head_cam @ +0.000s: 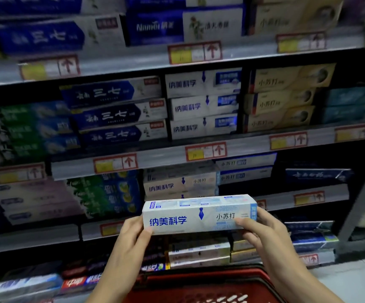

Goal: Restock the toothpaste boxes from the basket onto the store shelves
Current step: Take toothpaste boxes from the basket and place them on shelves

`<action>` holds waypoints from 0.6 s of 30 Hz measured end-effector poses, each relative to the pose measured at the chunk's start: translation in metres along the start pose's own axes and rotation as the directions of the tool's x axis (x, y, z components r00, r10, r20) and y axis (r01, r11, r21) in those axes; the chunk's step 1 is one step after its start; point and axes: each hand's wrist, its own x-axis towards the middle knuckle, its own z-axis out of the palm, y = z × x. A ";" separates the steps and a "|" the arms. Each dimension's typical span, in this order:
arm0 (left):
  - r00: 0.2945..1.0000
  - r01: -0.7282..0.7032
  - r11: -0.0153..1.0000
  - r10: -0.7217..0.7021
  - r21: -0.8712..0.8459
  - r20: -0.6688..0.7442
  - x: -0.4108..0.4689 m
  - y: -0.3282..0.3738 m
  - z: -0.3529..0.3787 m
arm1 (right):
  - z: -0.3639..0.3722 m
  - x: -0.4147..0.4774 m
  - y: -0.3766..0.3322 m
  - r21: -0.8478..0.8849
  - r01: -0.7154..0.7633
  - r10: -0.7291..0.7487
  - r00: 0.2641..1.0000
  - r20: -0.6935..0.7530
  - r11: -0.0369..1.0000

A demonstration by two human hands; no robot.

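The left hand (131,234) and right hand (258,228) each pinch one end of a toothpaste box (199,214), held flat above the red basket (199,281). Next, probably slide it onto the matching stack (177,185) at the shelf's front edge.

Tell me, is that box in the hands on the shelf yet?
No. The box is held level between left hand and right hand, in front of the shelves.

red basket (201,287) cut off by bottom edge, price tags (195,52) blurred illegible
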 end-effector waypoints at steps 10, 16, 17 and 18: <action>0.922 0.007 0.994 0.035 0.108 -0.385 0.043 0.014 0.000 | 0.013 0.037 -0.008 -0.311 0.277 -0.268 0.961 0.070 0.909; 0.844 0.028 1.000 -0.025 -0.002 -0.536 0.070 0.028 0.004 | 0.033 0.076 -0.020 -0.376 0.347 -0.344 0.936 0.077 0.859; 0.837 0.031 0.999 -0.051 -0.044 -0.546 0.075 0.029 0.004 | 0.036 0.083 -0.022 -0.384 0.348 -0.347 0.935 0.074 0.855; 0.835 0.032 0.996 -0.074 -0.085 -0.545 0.079 0.030 0.004 | 0.038 0.091 -0.022 -0.387 0.341 -0.342 0.937 0.069 0.857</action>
